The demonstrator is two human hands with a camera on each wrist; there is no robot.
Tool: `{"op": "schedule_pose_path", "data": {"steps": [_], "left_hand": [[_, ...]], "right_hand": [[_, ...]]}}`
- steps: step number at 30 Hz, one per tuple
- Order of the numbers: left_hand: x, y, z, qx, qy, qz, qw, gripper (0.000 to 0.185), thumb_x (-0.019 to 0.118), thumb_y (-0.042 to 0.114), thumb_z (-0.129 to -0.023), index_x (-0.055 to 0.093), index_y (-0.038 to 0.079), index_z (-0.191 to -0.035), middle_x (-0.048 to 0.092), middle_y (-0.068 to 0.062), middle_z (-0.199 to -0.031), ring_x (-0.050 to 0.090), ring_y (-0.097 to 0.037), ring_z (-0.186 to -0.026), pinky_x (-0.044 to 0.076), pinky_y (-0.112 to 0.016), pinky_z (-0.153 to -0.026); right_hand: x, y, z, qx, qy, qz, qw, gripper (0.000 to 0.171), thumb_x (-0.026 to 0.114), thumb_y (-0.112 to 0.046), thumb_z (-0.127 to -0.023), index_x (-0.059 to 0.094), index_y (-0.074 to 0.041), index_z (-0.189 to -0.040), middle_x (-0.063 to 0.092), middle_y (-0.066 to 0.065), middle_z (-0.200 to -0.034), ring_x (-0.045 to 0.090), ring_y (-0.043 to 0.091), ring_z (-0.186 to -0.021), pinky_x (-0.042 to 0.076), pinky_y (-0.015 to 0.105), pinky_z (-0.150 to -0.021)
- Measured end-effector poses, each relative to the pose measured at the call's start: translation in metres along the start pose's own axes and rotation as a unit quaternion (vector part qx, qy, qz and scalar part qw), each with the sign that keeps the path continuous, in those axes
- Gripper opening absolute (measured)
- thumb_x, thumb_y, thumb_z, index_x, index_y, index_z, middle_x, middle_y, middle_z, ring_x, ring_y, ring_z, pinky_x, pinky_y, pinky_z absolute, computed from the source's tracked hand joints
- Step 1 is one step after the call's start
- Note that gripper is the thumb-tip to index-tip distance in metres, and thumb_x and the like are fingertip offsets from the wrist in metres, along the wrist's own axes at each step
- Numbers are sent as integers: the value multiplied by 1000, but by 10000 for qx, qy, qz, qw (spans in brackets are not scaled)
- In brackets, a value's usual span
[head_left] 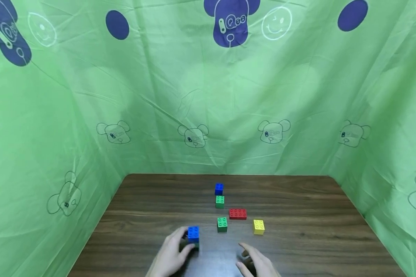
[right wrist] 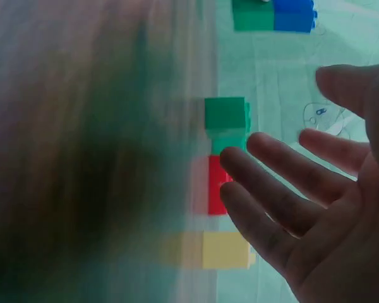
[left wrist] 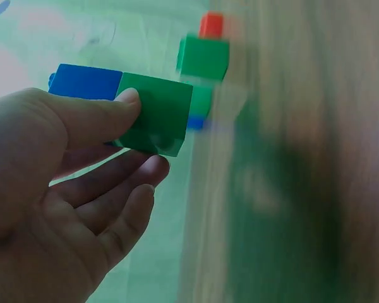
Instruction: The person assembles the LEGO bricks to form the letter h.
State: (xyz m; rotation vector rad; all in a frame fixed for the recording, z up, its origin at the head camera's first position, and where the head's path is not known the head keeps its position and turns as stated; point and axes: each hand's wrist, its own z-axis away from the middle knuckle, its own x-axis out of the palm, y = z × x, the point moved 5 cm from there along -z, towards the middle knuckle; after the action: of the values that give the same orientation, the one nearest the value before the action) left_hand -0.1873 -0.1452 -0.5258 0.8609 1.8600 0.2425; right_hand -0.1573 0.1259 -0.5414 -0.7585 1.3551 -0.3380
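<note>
My left hand grips a small stack near the table's front: a blue brick on a green brick. In the left wrist view the thumb presses the green brick's side, with the blue brick behind it. To the right, my right hand hovers just above the table, fingers spread and holding nothing. In the right wrist view this hand is nearest a loose green brick, a red brick and a yellow brick.
On the brown table lie a green brick, a red brick and a yellow brick. Farther back lie another green brick and a blue one. Green printed cloth walls in three sides.
</note>
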Motion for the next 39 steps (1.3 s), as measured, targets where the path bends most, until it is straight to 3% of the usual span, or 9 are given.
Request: {"op": "schedule_pose_path", "data": {"steps": [3, 6, 11, 14, 20, 22, 26, 30, 39], "left_hand": [[-16, -15, 2, -365, 156, -37, 9992, 46, 80, 11, -71, 61, 15, -112, 65, 9, -97, 62, -7, -91, 53, -31, -82], [-27, -29, 5, -881, 84, -48, 9961, 46, 80, 11, -72, 60, 15, -113, 66, 8, -97, 63, -8, -92, 53, -32, -82], [-31, -44, 14, -1446, 6, -104, 9894, 45, 79, 10, -74, 60, 14, -115, 69, 3, -100, 65, -14, -95, 53, -34, -81], [-31, -48, 17, -1472, 7, -104, 9891, 45, 78, 9, -74, 60, 11, -116, 69, 0, -101, 66, -16, -96, 53, -34, -82], [-30, -54, 22, -1424, -42, -141, 9897, 45, 77, 7, -75, 59, 7, -116, 69, -6, -103, 66, -20, -97, 54, -37, -82], [-29, -55, 23, -1353, 3, -265, 9905, 44, 78, 7, -74, 60, 7, -114, 70, -6, -100, 67, -20, -94, 54, -37, -80], [-28, -56, 25, -1110, 102, -566, 9922, 42, 79, 6, -71, 60, 6, -109, 70, -6, -95, 67, -21, -88, 54, -37, -75], [-26, -58, 24, -1155, 99, -539, 9918, 42, 79, 7, -72, 60, 6, -110, 70, -7, -96, 67, -22, -88, 54, -38, -76], [-25, -58, 22, -1145, 110, -549, 9918, 44, 79, 6, -71, 60, 5, -111, 69, -8, -96, 67, -22, -90, 54, -40, -77]], "right_hand": [[1, 6, 4, -266, 184, 659, 9973, 45, 62, -46, -86, 60, -17, -120, 64, -8, -99, 61, 6, -85, 51, 28, -67], [3, 15, 7, -727, 476, 1371, 9867, 39, 66, -45, -82, 64, -19, -111, 64, -9, -96, 61, 7, -84, 51, 28, -67], [7, 28, 15, -980, 586, 2050, 9721, 49, 62, -58, -80, 64, -19, -110, 62, -5, -101, 61, 18, -91, 51, 40, -71], [11, 30, 18, -821, 349, 2165, 9722, 60, 53, -68, -80, 63, -19, -113, 60, 0, -108, 59, 23, -96, 50, 45, -72], [18, 29, 21, -1061, 597, 2481, 9610, 56, 57, -64, -81, 65, -17, -111, 60, 4, -111, 59, 25, -97, 52, 40, -69], [18, 28, 20, -1002, 495, 2433, 9635, 59, 56, -65, -80, 65, -16, -111, 60, 5, -111, 59, 26, -98, 52, 41, -71], [18, 28, 17, -516, -246, 2128, 9754, 70, 49, -73, -79, 63, -15, -115, 58, 7, -116, 57, 29, -102, 51, 46, -76], [17, 27, 15, -170, -727, 1974, 9775, 80, 45, -80, -74, 61, -15, -119, 56, 9, -119, 56, 31, -105, 50, 48, -80], [16, 27, 13, -352, -760, 2035, 9755, 83, 49, -79, -73, 58, -12, -122, 55, 11, -121, 56, 33, -106, 50, 48, -81]]}}
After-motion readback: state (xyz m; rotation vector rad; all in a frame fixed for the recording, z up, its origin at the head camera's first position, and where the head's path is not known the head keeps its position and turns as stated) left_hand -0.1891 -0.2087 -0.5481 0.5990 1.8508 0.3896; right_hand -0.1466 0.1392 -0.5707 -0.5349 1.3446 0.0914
